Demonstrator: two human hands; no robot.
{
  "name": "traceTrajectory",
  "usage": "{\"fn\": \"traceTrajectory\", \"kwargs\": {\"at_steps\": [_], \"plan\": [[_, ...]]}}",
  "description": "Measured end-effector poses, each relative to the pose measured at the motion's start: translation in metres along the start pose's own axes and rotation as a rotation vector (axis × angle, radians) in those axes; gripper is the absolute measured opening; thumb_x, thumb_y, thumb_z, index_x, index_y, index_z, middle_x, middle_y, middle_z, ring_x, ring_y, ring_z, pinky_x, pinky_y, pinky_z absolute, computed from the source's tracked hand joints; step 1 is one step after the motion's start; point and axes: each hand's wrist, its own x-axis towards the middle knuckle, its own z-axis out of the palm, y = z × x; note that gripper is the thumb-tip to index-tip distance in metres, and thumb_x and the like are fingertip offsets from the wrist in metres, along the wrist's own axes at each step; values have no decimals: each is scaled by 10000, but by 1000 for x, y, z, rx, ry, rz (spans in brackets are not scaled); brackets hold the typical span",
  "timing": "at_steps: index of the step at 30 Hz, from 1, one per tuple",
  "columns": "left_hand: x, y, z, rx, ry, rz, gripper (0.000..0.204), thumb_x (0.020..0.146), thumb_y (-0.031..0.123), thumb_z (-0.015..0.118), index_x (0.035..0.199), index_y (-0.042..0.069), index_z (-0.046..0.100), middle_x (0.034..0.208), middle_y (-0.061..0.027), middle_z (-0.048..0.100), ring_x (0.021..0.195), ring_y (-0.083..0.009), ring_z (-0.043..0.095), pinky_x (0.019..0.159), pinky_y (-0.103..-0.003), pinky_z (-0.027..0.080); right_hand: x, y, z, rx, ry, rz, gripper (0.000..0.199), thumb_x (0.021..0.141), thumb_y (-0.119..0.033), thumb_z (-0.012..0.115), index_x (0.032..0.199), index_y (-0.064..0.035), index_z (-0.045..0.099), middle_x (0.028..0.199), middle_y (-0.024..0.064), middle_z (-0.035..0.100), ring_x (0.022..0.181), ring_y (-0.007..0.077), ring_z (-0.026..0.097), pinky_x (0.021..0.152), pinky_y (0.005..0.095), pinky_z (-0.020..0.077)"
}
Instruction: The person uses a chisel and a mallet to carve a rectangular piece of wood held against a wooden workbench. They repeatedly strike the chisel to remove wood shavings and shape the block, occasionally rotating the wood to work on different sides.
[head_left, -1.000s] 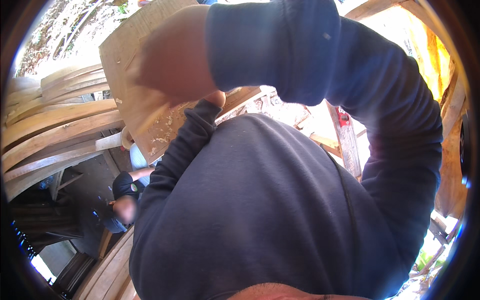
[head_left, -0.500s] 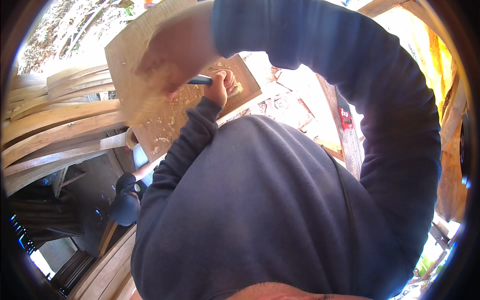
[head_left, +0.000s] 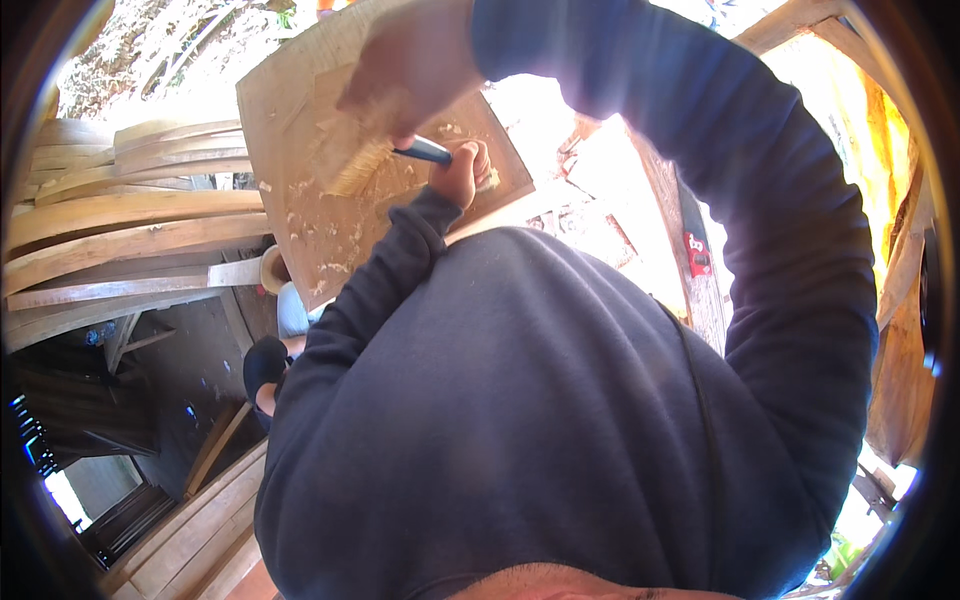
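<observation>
Two hands work at the flat brown wooden board (head_left: 330,215) strewn with pale shavings. The left hand (head_left: 462,172), at the board's right edge, is closed around a blue-handled tool (head_left: 423,151) (tip hidden). Above it, the right hand (head_left: 415,70) curls over the board's upper part.

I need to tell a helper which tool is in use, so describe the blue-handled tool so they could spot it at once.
Find the wooden board strewn with pale shavings at the top of the view. Between the two hands above it lies the blue-handled tool, a short rod, the only blue thing among bare wood.
</observation>
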Motion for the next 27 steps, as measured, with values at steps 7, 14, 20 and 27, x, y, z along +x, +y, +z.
{"fn": "traceTrajectory", "kwargs": {"at_steps": [7,14,20,27], "plan": [[-4,4,1,5,-7,-34,359,955,170,379,612,110,292,578,-10,304,537,-127,284,517,-300,271,2,10,16,43,78,-33,645,820,-451,794,1317,-58,674,1182,186,729,1127,348,685,999,450,530],[-5,11,2,46,10,-29,345,937,156,382,608,112,286,575,-3,286,535,-122,283,511,-301,268,7,1,-10,-16,-40,-27,700,828,-481,789,1350,-36,649,1236,210,711,1164,353,675,1011,433,525],[4,5,15,-32,18,-33,336,914,137,388,596,114,285,566,-2,281,521,-125,272,503,-303,258,-6,16,-9,47,92,0,757,824,-435,801,1384,28,589,1125,201,736,1079,370,692,953,426,544],[13,-3,29,-116,5,-50,339,933,138,398,604,112,320,569,5,298,512,-119,283,501,-296,269,-36,-13,-68,31,-57,298,657,842,-388,786,1342,0,611,1014,196,735,974,363,709,894,447,557]]}}
